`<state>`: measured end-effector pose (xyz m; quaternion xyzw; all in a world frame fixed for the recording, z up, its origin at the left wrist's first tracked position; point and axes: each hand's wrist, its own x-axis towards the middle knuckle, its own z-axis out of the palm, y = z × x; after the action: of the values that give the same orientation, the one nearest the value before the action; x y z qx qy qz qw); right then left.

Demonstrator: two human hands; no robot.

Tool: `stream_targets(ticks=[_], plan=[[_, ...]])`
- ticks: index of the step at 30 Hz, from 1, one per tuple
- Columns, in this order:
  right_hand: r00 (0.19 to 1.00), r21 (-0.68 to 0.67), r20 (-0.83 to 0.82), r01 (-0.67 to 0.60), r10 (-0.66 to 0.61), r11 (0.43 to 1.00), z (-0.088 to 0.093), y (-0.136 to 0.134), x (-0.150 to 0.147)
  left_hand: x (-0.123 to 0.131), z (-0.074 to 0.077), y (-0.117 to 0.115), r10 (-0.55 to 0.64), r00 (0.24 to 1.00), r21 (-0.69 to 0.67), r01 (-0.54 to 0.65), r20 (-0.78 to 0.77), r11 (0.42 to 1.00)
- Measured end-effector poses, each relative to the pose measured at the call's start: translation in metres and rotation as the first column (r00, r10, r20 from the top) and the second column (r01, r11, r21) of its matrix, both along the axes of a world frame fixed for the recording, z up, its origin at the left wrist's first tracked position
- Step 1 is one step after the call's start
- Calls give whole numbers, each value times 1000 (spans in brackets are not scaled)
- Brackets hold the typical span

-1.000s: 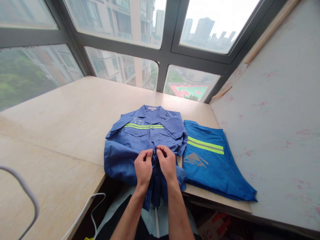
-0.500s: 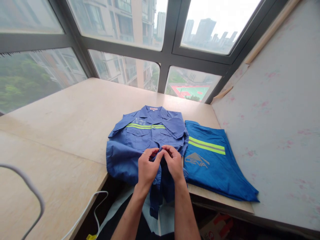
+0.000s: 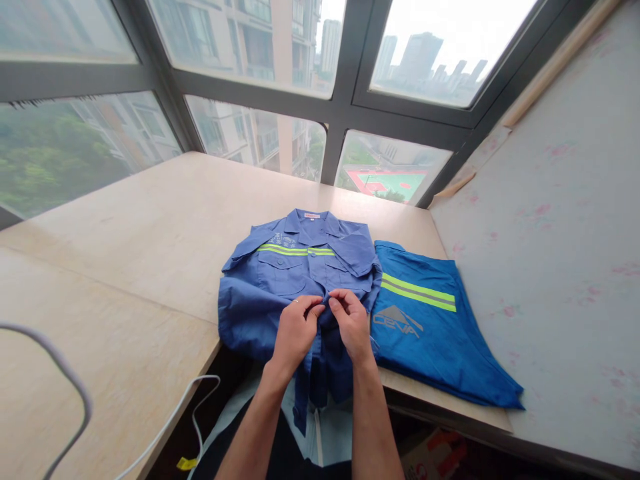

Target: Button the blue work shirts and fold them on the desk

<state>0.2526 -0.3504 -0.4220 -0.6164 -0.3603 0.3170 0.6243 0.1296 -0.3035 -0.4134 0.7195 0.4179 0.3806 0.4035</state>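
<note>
A blue-purple work shirt [image 3: 280, 277] with yellow-green reflective stripes lies front up on the ledge, collar toward the window, its lower part hanging over the front edge. My left hand [image 3: 299, 327] pinches the shirt's front opening near the middle, thumb against fingers. Close beside it on the right, my right hand [image 3: 350, 320] pinches the other side of the opening. A small gap separates the fingertips of both hands. Whatever button or hole lies between the fingers is hidden. Below the hands, the loose front edges of the shirt dangle toward my lap.
A folded bright blue garment [image 3: 425, 347] with a reflective stripe and grey lettering lies right of the shirt, by the papered wall [image 3: 560, 280]. White cables [image 3: 173, 413] run at the lower left. Windows rise behind the pale ledge [image 3: 125, 247].
My fingertips, which were touching at the shirt front, have drawn slightly apart. The hanging front edge has shifted a little to the left. The camera view has moved slightly.
</note>
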Motion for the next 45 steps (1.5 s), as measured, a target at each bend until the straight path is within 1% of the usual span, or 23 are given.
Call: stream_targets(ticks=[3,7,10,14,18,22,24,30,35,38,40,43,45], plan=[[999,-16,20,-26,26,1000,-3,-1,3,-1,-1,1,-11,1000,3,11,-3,1000],[996,-16,36,-78,78,997,-6,-1,5,1,-2,-1,52,999,-16,-52,15,999],[994,-8,60,-88,89,996,-7,-1,4,2,-3,-3,81,997,-41,-80,18,996],[989,-2,132,-65,65,998,-6,0,2,2,-4,-3,86,996,-74,-85,19,994],[969,0,246,-39,38,999,-4,1,-4,1,-4,-2,109,994,-100,-107,15,989],[935,54,354,-2,-17,999,-2,2,-12,1,-1,-1,88,996,-148,-83,28,985],[920,88,389,2,-36,996,-2,3,-14,2,0,-1,96,995,-176,-88,36,980],[896,154,444,-57,-17,986,-3,4,-10,3,0,-2,113,989,-220,-91,92,971],[871,166,485,-182,81,969,-5,0,-6,5,-6,-2,195,964,-240,-148,183,959],[866,120,473,-245,162,962,-7,-2,-3,6,-8,-2,212,953,-218,-164,216,962],[865,98,457,-281,208,955,-8,-3,0,5,-9,-1,189,958,-172,-154,214,973],[874,101,438,-282,212,954,-11,-2,4,4,-8,-1,129,969,-98,-111,211,989],[879,105,432,-273,203,956,-12,-1,4,3,-8,-1,112,971,-77,-98,213,992]])
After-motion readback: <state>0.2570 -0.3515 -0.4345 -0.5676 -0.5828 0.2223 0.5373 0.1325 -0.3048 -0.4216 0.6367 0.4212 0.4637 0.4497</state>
